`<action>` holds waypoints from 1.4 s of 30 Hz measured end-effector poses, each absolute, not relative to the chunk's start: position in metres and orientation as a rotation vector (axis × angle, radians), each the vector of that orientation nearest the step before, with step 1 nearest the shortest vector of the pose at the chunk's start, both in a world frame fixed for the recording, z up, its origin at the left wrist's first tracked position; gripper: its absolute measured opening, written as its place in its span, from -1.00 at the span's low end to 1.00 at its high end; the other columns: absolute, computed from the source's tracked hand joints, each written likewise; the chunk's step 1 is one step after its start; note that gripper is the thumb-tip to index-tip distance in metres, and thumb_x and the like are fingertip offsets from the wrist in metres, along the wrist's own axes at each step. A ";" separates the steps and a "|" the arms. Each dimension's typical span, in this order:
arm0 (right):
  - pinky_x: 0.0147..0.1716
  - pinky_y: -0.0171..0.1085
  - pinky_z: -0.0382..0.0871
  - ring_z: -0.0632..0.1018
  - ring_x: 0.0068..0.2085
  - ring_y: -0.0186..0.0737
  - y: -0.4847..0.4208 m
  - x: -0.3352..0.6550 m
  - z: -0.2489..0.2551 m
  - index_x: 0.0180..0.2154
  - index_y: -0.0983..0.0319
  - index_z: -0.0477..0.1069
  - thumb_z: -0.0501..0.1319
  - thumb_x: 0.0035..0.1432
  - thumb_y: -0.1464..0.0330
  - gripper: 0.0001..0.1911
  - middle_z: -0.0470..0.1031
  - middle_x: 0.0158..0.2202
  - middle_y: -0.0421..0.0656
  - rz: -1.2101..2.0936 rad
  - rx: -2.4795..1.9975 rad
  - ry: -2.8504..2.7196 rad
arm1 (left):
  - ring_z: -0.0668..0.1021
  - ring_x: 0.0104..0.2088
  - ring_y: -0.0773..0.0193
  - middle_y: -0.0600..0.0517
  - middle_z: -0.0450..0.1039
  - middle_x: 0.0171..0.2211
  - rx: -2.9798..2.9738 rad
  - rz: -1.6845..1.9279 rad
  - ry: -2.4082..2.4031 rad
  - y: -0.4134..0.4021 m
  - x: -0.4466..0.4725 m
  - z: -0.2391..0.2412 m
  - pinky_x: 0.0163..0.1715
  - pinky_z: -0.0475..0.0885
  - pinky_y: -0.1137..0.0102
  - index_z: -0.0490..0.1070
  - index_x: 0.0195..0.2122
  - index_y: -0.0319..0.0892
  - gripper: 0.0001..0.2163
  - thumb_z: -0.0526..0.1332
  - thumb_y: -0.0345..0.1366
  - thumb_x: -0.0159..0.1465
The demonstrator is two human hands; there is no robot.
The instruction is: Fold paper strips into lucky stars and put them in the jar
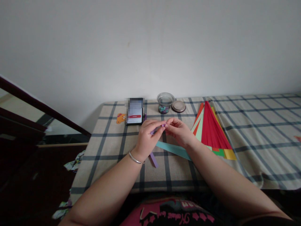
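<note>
My left hand (150, 136) and my right hand (178, 130) meet above the table, fingertips almost touching. Both pinch a purple paper strip (153, 160), whose folded end shows between the fingertips while its tail hangs out below my left hand. How the small fold is shaped is too fine to make out. Under my hands a light blue paper strip (174, 150) lies slantwise on the cloth, its right end passing behind my right forearm. Just beyond my fingers stands a clear plastic cup (165, 101) holding small teal and purple pieces.
A round lid (178, 106) lies beside the cup. A phone or tablet (135, 116) stands at the left, near a bear-shaped piece (120, 118). Fanned paper strips (215, 131) in red, green, orange and yellow lie right on the checked tablecloth (110, 141). A wall (150, 47) rises behind.
</note>
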State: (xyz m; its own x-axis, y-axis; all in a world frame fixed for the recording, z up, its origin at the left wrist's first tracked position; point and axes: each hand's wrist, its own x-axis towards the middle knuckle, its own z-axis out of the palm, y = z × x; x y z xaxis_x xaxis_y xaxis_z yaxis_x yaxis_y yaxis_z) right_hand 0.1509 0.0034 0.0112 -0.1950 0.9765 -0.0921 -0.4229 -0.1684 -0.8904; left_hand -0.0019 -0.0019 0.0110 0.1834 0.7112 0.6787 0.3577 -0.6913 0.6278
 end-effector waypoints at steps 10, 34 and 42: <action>-0.46 -0.39 0.36 0.42 -0.45 -0.41 0.001 0.153 0.014 -0.47 0.22 0.44 0.42 -0.14 0.13 -0.68 0.42 -0.50 -0.27 1.575 -0.923 -1.021 | 0.56 -0.20 0.24 -0.03 0.53 -0.26 1.788 1.503 1.088 0.000 -0.002 0.001 -0.10 0.44 0.31 0.46 -0.24 -0.18 -0.91 0.23 -0.31 0.24; -0.50 -0.38 0.34 0.40 -0.54 -0.44 0.001 0.152 0.014 -0.51 0.20 0.40 0.49 -0.25 0.17 -0.64 0.41 -0.57 -0.32 1.627 -0.842 -0.981 | 0.53 -0.27 0.30 0.00 0.47 -0.29 1.848 1.497 0.887 -0.001 0.000 0.006 -0.27 0.48 0.39 0.46 -0.29 -0.14 -0.94 0.27 -0.31 0.22; -0.50 -0.38 0.28 0.38 -0.52 -0.44 0.003 0.152 0.014 -0.49 0.20 0.41 0.49 -0.27 0.17 -0.63 0.41 -0.55 -0.31 1.553 -0.874 -0.994 | 0.56 -0.31 0.34 0.04 0.47 -0.34 1.566 1.334 0.855 0.002 0.004 -0.003 -0.26 0.51 0.43 0.37 -0.29 -0.18 -0.82 0.28 -0.20 0.20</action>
State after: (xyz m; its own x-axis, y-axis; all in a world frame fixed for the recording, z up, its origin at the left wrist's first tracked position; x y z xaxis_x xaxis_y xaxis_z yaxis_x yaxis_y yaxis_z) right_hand 0.1518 0.0028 0.0140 -0.1856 0.9818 -0.0393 -0.3756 -0.1079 -0.9205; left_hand 0.0039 0.0018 -0.0026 0.1850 0.9087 0.3742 -0.0392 -0.3736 0.9267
